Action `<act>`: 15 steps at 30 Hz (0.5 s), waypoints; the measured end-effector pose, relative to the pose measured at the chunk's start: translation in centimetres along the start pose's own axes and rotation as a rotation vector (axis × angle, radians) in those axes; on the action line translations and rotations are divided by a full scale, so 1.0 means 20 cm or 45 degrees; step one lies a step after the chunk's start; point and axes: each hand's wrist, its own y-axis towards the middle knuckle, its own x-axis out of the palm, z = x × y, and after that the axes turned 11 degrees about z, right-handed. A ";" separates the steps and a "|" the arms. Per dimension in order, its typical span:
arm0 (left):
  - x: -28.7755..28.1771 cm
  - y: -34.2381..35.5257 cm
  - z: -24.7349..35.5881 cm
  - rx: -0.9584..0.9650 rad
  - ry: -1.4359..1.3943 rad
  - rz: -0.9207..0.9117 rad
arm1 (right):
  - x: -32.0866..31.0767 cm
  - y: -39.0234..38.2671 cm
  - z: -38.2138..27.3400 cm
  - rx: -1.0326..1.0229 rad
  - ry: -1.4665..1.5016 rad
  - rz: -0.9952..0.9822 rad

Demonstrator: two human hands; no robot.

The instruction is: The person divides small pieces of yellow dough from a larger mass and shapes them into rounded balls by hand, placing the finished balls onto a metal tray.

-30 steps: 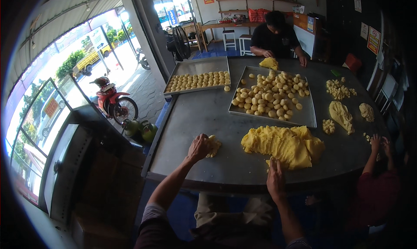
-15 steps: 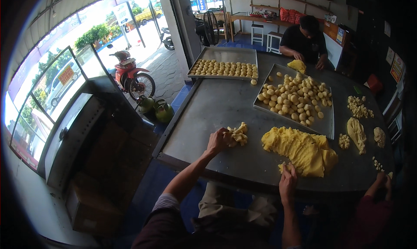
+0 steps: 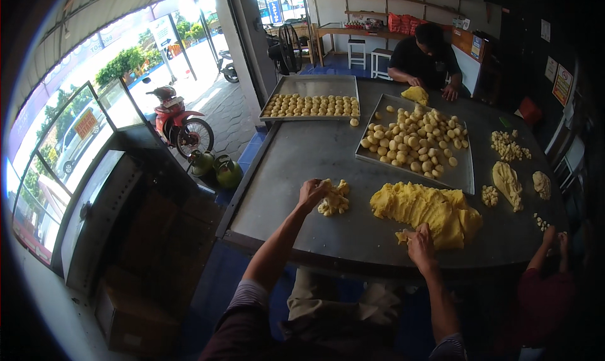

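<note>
At the near edge of the metal table, my left hand (image 3: 312,194) curls its fingers onto a small heap of pale dough pieces (image 3: 335,200); its fingertips are partly hidden. Further right lies a large, rough-surfaced mass of yellow dough (image 3: 435,210). My right hand (image 3: 420,242) is closed in a pinch at the near side of that mass, on some yellow dough, with a small loose bit by the fingertips. Beyond both hands, a metal tray (image 3: 467,179) bears a heap of round dough balls (image 3: 416,140).
A second tray (image 3: 315,84) holds rows of balls at the far left. Across the table (image 3: 283,172), a person (image 3: 428,58) works beside a yellow dough lump (image 3: 416,95). Another person's hands (image 3: 554,238) are at the right edge, near pale dough (image 3: 507,184) and small pieces.
My right hand has shifted up against the yellow dough mass, from its near edge. My left hand stays at the pale heap. The whole view has swung slightly.
</note>
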 end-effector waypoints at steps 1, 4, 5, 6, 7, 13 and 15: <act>0.00 0.01 -0.04 -0.083 -0.035 -0.051 | -0.03 0.01 0.01 0.102 0.129 0.006; 0.00 0.09 -0.20 -0.223 -0.295 -0.025 | 0.11 -0.12 -0.02 0.054 -0.004 0.196; 0.04 0.07 -0.17 -0.273 -0.420 -0.043 | 0.19 -0.21 0.01 -0.024 -0.100 0.370; 0.08 0.03 -0.12 -0.332 -0.541 -0.062 | 0.18 -0.26 -0.01 -0.036 -0.115 0.510; 0.08 0.02 -0.10 -0.390 -0.661 -0.062 | 0.13 -0.27 -0.04 0.011 -0.014 0.437; 0.04 0.05 -0.11 -0.381 -0.784 -0.015 | 0.06 -0.13 -0.04 0.188 0.408 0.355; 0.05 0.05 -0.15 -0.148 -0.390 0.057 | 0.11 -0.11 -0.04 0.012 0.222 0.401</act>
